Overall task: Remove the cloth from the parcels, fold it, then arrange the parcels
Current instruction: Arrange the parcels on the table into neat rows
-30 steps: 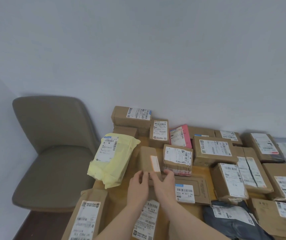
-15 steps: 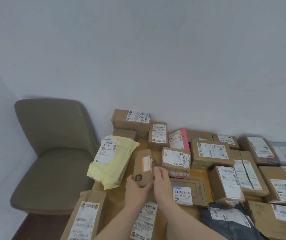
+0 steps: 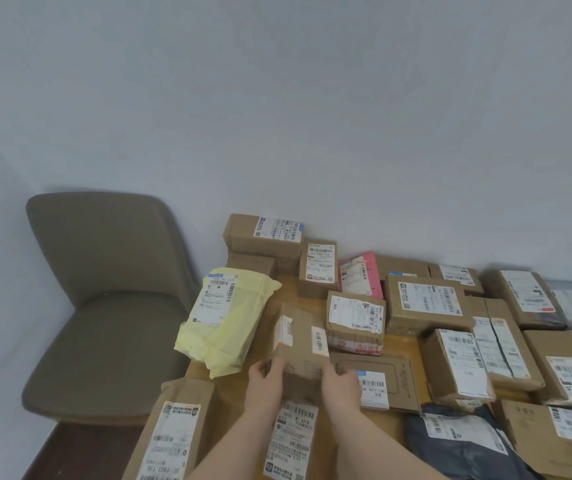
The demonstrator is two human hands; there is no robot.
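Both hands held one small brown cardboard box (image 3: 300, 344) above the wooden counter (image 3: 315, 299); the left hand (image 3: 264, 377) gripped its near left corner and the right hand (image 3: 341, 379) its near right side; the box was tilted, with two white labels; a soft yellow plastic bag parcel (image 3: 224, 320) lay just beside it on the left; other taped cardboard parcels (image 3: 426, 303) crowded the right; a padded brown chair (image 3: 104, 306) stood beside the counter.

A brown soft chair (image 3: 104, 306) is standing far off to the left of the hands, pushed back against the wall. A plain gray-white wall (image 3: 312, 116) is rising up behind everything, past the hands. A dark floor (image 3: 80, 452) is showing under the chair, low and left of the hands.
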